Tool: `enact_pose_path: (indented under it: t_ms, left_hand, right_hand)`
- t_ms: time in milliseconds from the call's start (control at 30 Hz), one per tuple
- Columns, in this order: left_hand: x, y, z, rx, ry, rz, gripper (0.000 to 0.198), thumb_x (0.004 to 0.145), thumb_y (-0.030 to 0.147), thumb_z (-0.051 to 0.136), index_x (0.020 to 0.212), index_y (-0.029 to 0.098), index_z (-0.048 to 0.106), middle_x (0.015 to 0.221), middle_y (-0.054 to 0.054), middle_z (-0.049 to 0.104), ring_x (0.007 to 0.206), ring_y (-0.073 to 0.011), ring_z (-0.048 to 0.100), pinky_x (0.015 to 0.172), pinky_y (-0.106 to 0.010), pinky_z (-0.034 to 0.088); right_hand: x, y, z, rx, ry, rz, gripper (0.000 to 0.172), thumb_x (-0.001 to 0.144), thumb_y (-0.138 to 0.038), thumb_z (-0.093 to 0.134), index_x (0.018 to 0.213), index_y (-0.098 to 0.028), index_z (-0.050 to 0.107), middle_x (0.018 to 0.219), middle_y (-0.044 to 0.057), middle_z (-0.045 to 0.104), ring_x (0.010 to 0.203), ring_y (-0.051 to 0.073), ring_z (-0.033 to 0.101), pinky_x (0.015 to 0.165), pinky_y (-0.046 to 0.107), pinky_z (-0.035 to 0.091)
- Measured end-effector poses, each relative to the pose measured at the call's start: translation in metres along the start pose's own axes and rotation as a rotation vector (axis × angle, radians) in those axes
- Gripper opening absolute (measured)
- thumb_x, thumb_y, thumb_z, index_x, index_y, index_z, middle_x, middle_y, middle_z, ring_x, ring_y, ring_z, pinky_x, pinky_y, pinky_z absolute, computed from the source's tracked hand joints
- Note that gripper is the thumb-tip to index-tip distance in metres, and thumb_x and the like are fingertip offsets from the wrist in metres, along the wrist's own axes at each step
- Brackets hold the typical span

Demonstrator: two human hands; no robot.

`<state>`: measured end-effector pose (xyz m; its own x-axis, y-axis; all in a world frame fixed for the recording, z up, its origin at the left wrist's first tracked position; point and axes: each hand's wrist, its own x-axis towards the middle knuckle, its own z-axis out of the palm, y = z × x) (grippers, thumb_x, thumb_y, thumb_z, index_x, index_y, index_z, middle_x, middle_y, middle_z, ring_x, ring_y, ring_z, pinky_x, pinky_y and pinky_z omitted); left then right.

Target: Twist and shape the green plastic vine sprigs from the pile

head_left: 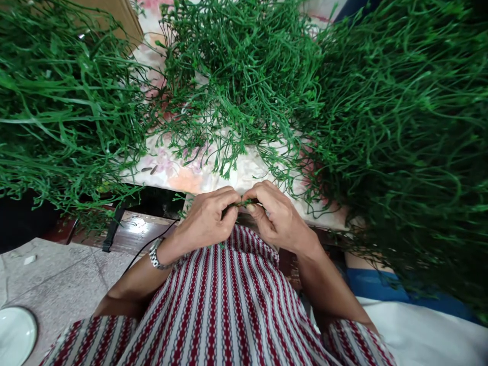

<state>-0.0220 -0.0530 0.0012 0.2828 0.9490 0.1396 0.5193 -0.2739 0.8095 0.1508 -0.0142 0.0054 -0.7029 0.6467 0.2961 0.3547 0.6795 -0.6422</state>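
My left hand [208, 217] and my right hand [276, 216] meet just above my striped red-and-white shirt, at the near edge of a table. Both pinch a small green plastic sprig [241, 204] between their fingertips; most of it is hidden by the fingers. A metal watch [155, 255] is on my left wrist. Just beyond my hands, a heap of green artificial grass sprigs [236, 86] lies on the floral tablecloth [198, 175].
Large piles of the same green sprigs fill the left [57, 101] and the right [404, 142]. A white dish [15, 335] sits on the stone floor at lower left. A black cable [148, 245] runs down near my left wrist. A cardboard box [122, 15] stands at the top.
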Motion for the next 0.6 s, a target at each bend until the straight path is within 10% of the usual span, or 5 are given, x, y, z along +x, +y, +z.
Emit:
enact_pose_path:
  t_ms: [600]
  left_hand:
    - [-0.001,-0.004,0.001,0.016,-0.103,-0.034,0.017,0.084,0.019,0.045,0.069,0.015,0.053,0.063,0.002,0.049,0.060,-0.0092,0.045,0.060,-0.023,0.036]
  right_hand:
    - [-0.011,-0.002,0.012,0.082,0.088,0.093,0.007,0.086,-0.014,0.041,0.087,-0.017,0.046,0.080,0.006,0.051,0.079,0.017,0.048,0.071,0.032,0.040]
